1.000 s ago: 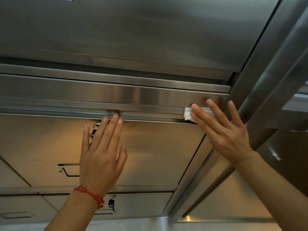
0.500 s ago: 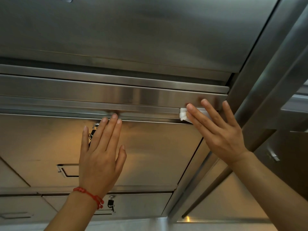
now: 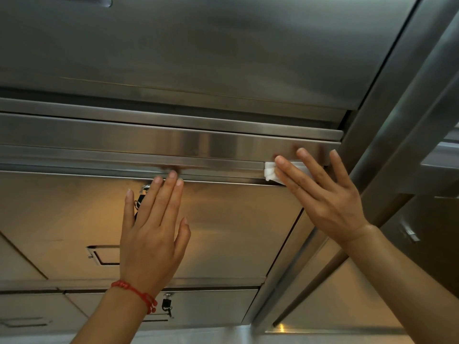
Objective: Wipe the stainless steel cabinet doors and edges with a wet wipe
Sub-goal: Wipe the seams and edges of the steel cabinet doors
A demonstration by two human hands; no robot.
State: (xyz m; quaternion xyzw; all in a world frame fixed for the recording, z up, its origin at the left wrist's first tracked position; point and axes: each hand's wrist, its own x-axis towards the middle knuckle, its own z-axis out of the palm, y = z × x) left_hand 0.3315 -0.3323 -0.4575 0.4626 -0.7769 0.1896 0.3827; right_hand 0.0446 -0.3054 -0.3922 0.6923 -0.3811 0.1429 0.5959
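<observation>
Cabinet (image 3: pixel 223 58) steel fills the head view, seen from below. A door (image 3: pixel 236 232) with a warm reflection is seen under a horizontal rail (image 3: pixel 124 155) that runs across the frame. A recessed handle (image 3: pixel 99 255) is set in the door, partly hidden by the left hand. The left hand (image 3: pixel 151 239) is laid flat on the door, fingers straight and close together, with fingertips reaching the rail's lower edge. A red bracelet (image 3: pixel 135 294) is worn on that wrist. The right hand (image 3: pixel 323 194) is spread, fingers straight and apart, near the rail's right end. A white wipe (image 3: pixel 269 171) is pressed against the rail under the right fingers; only its left edge and a strip between the fingers are seen. The wipe lies well right of the left hand. Small padlocks hang by the left hand (image 3: pixel 139 202) and on a lower door (image 3: pixel 167 305).
</observation>
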